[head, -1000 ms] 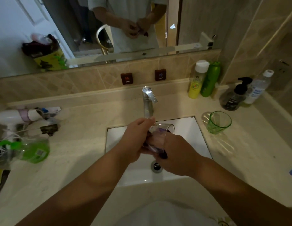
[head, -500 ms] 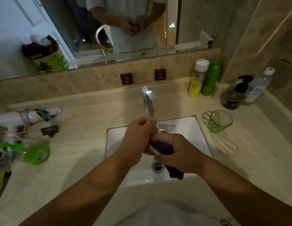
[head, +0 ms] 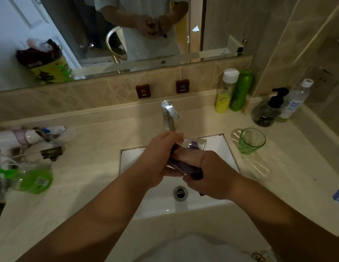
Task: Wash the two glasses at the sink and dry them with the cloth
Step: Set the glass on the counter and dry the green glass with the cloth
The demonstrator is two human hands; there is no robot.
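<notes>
Two glasses are in play. One, a clear glass point(head: 193, 146), is held tilted above the sink point(head: 131, 159), just below the tap point(head: 168, 116), with a dark purple cloth point(head: 185, 168) pushed into it and wrapped along its lower side. The left hand point(head: 157, 157) curls round the glass from the left, fingers over its upper side. The right hand point(head: 210, 173) grips the cloth and the base end of the glass, its fingers reaching up along the wall. Both grips are closed and narrow, each holding something.

A green glass point(head: 251, 140) stands upright on the worktop near the sink's back right corner, untouched. Bottles point(head: 233, 91) stand along the worktop's back edge to the right.

Judging by the cloth inside it, the clear glass is being dried. It looks thin, stiff and fragile, light to lift, and probably slippery if wet. A hold round the body with the cloth between palm and wall seems safest, without squeezing the rim. Twisting the cloth too hard inside could crack the wall, and a slip would drop it onto the hard basin.
</notes>
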